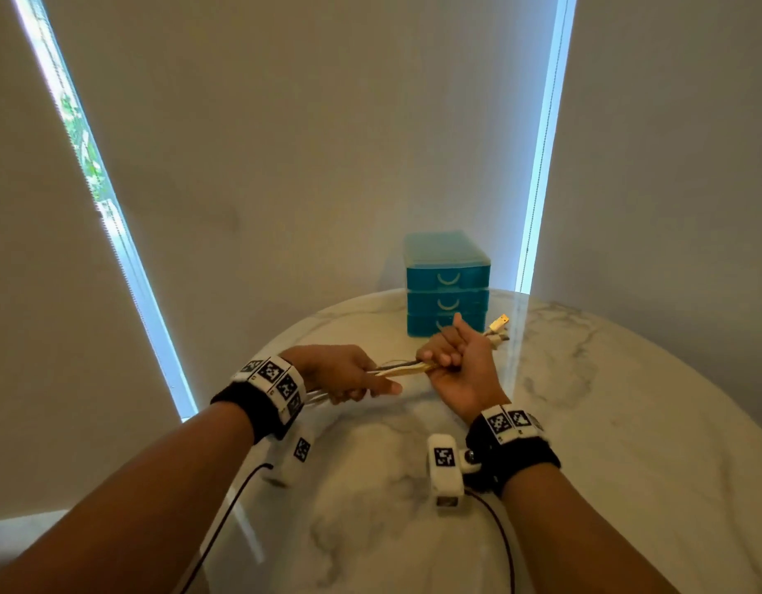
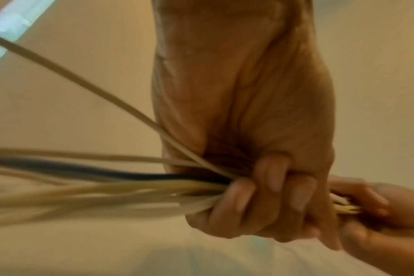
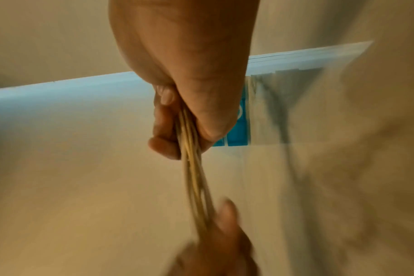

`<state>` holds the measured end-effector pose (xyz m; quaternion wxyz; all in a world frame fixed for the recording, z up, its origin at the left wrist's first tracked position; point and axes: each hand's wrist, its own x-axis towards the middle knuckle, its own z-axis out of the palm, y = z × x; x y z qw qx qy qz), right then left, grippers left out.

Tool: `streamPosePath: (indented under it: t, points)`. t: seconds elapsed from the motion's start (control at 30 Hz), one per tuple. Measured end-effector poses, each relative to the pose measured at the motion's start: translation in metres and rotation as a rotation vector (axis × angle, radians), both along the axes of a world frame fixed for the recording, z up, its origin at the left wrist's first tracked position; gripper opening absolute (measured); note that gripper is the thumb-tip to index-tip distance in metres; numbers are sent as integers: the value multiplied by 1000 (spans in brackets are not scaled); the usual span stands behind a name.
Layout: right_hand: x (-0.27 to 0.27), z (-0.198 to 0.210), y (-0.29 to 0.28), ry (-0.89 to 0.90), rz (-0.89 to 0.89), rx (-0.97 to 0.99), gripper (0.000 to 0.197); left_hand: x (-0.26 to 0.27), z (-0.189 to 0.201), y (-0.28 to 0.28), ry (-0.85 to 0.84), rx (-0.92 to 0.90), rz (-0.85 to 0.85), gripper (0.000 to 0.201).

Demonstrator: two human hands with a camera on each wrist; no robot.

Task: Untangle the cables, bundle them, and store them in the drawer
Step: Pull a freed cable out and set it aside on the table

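A bundle of cables (image 1: 402, 368), mostly white with one dark strand, stretches between my two hands above the marble table (image 1: 585, 422). My left hand (image 1: 349, 373) grips the bundle in a fist; in the left wrist view the cables (image 2: 130, 186) fan out leftward from its curled fingers (image 2: 260, 186). My right hand (image 1: 456, 358) grips the other end, and the plug ends (image 1: 499, 325) stick out past it. In the right wrist view the cables (image 3: 191, 168) run down from my fist to the left hand. A blue three-drawer unit (image 1: 447, 285) stands behind, all drawers closed.
The round table's edge curves from left to right behind the drawer unit, close to beige blinds (image 1: 284, 143). Thin dark leads (image 1: 224, 520) from the wrist cameras trail over the near part of the table. Bare marble lies to the right of my hands.
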<state>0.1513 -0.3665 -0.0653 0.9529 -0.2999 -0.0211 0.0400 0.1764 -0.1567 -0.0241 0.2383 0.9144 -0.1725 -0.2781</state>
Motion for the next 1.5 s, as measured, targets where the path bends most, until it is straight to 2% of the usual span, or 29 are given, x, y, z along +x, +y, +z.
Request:
streamPosePath:
  t: [0.07,0.2,0.33,0.43,0.5,0.57,0.63,0.73,0.8,0.93,1.03,1.17,1.3,1.4,1.5]
  points:
    - [8,5,-9,-19,6,-8,58,3,-6,26,9,13,63,51]
    - [29,26,-22,-37,-42,-175,58,9,-15,96,-21,57,209,58]
    - [36,46,-15,8,-232,-430,55,3,-18,144,-123,31,321,55]
    - [33,47,-9,4,-306,-723,51,6,-4,140,-419,129,376,53]
    - [27,50,-4,-57,-263,-1046,53,11,15,117,-589,169,355,48]
    - [18,56,7,-176,-197,-1452,57,15,34,85,-668,177,288,48]
    - [7,61,23,-302,-80,-1652,58,16,51,52,-703,142,225,51]
    - [-3,58,40,-277,156,-1579,55,17,67,28,-693,50,179,39]
    - [-4,55,42,-248,156,-1498,49,18,72,28,-685,-23,135,37]
    - [2,72,24,-300,-43,-1530,40,21,72,45,-631,-107,40,25]
    - [14,96,-5,-265,-222,-1473,34,23,63,75,-576,-186,99,34]
    - [28,111,-28,-97,-379,-1302,29,25,41,108,-510,-236,161,51]
    - [43,108,-23,97,-500,-1108,21,31,26,126,-501,-151,234,68]
    - [53,105,-15,216,-569,-934,21,36,18,144,-502,-128,264,66]
    - [56,108,-13,288,-621,-858,21,37,0,166,-497,-73,310,58]
